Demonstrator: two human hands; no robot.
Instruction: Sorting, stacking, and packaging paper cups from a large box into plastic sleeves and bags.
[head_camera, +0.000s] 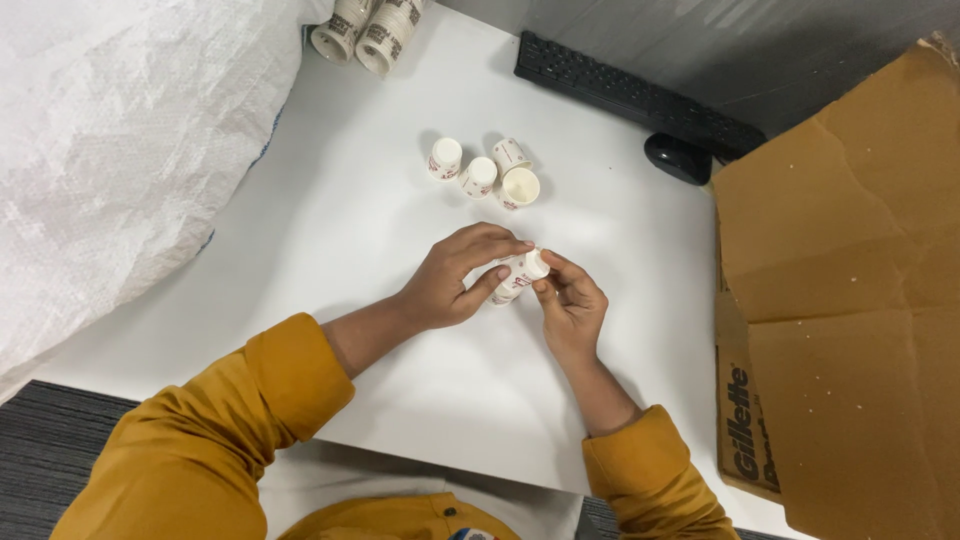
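We hold a small stack of white paper cups (519, 276) over the middle of the white desk (350, 230), our left hand (455, 280) closed in a grip around its body and our right hand (572, 300) pinching its upper end with the fingertips. Just beyond our hands four more small cups (485, 172) sit together on the desk, three upside down and one tipped open toward us. A black keyboard (630, 95) and mouse (678, 157) lie farther back, a cardboard box (850, 300) at our right, a white woven sack (120, 150) at our left.
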